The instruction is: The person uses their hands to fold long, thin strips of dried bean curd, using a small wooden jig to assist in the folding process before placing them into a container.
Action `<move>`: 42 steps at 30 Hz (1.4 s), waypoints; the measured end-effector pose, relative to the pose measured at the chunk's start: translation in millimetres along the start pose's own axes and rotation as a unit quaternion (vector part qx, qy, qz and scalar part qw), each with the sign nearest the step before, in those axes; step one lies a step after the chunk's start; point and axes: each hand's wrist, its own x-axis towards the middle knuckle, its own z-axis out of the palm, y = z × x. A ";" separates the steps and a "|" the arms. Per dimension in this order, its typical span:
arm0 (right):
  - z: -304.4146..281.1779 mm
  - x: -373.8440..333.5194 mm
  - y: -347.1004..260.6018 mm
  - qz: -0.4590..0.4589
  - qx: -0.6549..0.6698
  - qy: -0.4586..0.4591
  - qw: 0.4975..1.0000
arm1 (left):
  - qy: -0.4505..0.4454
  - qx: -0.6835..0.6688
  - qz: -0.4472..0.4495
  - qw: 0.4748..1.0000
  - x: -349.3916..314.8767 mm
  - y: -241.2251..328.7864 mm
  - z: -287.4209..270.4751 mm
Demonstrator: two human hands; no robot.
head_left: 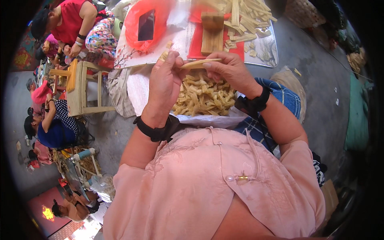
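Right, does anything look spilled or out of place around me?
Yes, slightly: a few pale scraps lie on the grey floor to your right, apart from the folded strips on the white sheet, so they may have been dropped.

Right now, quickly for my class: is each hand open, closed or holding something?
Left hand: closed, fingers at one end of a pale strip.
Right hand: closed, holding that strip.

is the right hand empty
No, the right hand holds a pale strip between its thumb and fingers, above the pile of pale pieces.
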 end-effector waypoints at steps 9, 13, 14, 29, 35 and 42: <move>10.7 -11.5 -3.5 -0.167 -0.101 0.008 0.981 | -0.160 0.438 -0.034 0.884 -17.9 -9.0 14.0; 21.8 -11.1 -3.1 -0.330 -0.306 0.024 0.893 | -0.259 0.615 -0.010 0.745 -27.6 4.4 28.1; 19.8 -10.8 -3.0 -0.307 -0.296 0.037 0.904 | -0.255 0.650 0.005 0.716 -24.7 3.8 27.8; 13.4 -11.0 -18.7 -0.042 -0.075 -0.017 0.996 | -0.134 0.557 0.334 0.748 -10.0 -13.8 25.1; 15.9 -17.9 -21.2 -0.192 -0.323 0.059 0.925 | -0.137 0.379 0.135 0.905 -9.6 -15.1 23.8; 5.3 -13.4 -28.6 -0.141 -0.123 0.020 0.982 | -0.137 0.384 0.087 0.909 -6.7 -9.4 18.3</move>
